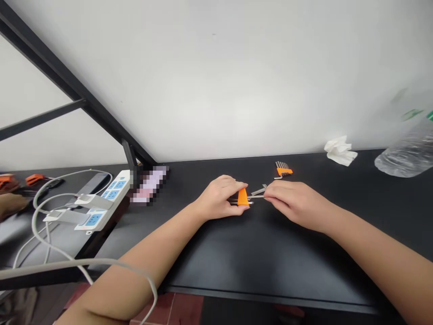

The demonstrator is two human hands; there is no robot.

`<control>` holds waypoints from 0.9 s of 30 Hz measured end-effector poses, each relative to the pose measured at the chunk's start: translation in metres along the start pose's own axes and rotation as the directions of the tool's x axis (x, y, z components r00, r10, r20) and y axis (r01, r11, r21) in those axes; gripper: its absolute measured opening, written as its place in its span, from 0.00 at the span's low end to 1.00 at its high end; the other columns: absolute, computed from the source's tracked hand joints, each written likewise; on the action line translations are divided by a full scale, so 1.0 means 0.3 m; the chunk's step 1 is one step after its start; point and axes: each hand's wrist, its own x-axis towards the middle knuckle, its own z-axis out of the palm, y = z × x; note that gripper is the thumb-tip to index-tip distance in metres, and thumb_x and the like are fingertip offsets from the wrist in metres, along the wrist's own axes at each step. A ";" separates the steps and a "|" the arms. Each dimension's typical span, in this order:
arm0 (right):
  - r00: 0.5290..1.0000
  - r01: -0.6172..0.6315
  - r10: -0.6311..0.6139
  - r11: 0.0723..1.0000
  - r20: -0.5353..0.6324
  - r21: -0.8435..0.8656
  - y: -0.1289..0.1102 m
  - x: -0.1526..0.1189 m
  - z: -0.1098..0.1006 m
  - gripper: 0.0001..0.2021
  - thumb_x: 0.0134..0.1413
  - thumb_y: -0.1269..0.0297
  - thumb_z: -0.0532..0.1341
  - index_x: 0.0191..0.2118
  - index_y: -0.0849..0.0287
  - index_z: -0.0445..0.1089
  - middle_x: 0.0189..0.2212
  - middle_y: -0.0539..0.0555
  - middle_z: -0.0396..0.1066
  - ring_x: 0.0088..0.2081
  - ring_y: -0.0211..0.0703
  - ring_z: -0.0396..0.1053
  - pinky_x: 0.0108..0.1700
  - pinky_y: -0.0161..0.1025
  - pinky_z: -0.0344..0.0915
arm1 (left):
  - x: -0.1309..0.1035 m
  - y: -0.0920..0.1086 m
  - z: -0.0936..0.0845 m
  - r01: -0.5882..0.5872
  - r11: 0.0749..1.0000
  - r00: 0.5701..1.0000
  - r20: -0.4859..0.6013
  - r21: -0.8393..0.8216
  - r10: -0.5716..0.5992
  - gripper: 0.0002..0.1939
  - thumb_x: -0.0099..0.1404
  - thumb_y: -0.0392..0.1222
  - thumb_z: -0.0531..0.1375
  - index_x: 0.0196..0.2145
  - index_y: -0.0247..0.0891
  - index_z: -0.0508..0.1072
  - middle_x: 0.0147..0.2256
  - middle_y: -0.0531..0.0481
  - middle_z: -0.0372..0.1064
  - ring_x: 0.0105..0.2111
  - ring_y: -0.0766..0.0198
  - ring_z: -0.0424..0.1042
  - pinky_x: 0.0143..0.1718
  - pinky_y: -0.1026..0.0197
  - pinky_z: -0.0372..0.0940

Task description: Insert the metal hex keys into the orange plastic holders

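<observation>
Between the thumb and fingers of my left hand (221,197) is an orange hex key holder (242,197), with metal keys sticking out of it on both sides. My right hand (294,202) pinches the end of a hex key (257,197), whose other end reaches the holder; I cannot tell how far it sits inside. Just behind my right fingertips lie a few loose hex keys (259,191) on the black table (237,253). Farther back rests a second orange holder (284,171) filled with several hex keys.
A white power strip (111,198) with plugged-in chargers and looping white cables (101,262) lies at the left, one cable crossing near my left forearm. Crumpled tissue (340,151) and a clear plastic bottle (406,151) are by the wall. Another person's hand (11,205) shows at far left.
</observation>
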 end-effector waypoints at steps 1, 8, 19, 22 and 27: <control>1.000 -0.007 0.007 1.000 0.006 -0.005 -0.002 0.001 -0.002 0.11 0.70 0.69 0.52 0.43 0.57 0.73 0.38 0.56 0.75 0.38 0.43 0.72 0.42 0.41 0.69 | 0.001 0.002 -0.001 -0.006 1.000 1.000 0.004 -0.002 0.006 0.29 0.60 0.48 0.70 0.56 0.39 0.71 0.36 0.47 0.79 0.35 0.59 0.79 0.49 0.50 0.73; 0.997 -0.048 0.053 0.995 -0.055 0.088 -0.017 0.018 -0.017 0.10 0.69 0.69 0.54 0.38 0.57 0.72 0.32 0.54 0.75 0.34 0.41 0.71 0.38 0.38 0.67 | 0.005 0.014 -0.007 -0.032 0.999 0.999 0.036 -0.018 0.033 0.29 0.61 0.49 0.69 0.57 0.40 0.70 0.38 0.46 0.80 0.34 0.60 0.79 0.50 0.50 0.73; 0.998 -0.028 0.031 0.998 0.056 -0.057 -0.056 0.009 0.013 0.13 0.71 0.69 0.51 0.42 0.59 0.73 0.36 0.57 0.73 0.36 0.44 0.71 0.39 0.41 0.68 | 0.012 0.028 0.003 -0.045 0.998 0.999 -0.002 -0.035 0.045 0.31 0.60 0.49 0.70 0.59 0.41 0.69 0.39 0.46 0.80 0.35 0.60 0.80 0.49 0.51 0.74; 0.999 -0.036 0.034 0.997 0.027 0.062 -0.060 0.022 0.051 0.11 0.70 0.69 0.52 0.42 0.58 0.72 0.37 0.57 0.73 0.38 0.44 0.71 0.42 0.42 0.69 | 0.014 0.036 0.010 -0.048 0.999 0.999 -0.004 -0.012 0.048 0.30 0.60 0.49 0.69 0.57 0.40 0.70 0.40 0.45 0.80 0.35 0.59 0.80 0.49 0.50 0.74; 0.986 -0.123 0.155 0.918 -0.057 0.376 -0.024 0.026 0.074 0.06 0.66 0.68 0.59 0.46 0.57 0.71 0.50 0.59 0.71 0.31 0.35 0.70 0.34 0.37 0.70 | 0.003 0.025 0.002 0.016 1.000 1.000 -0.005 -0.012 -0.016 0.29 0.61 0.49 0.70 0.56 0.39 0.70 0.39 0.46 0.80 0.36 0.59 0.80 0.51 0.49 0.73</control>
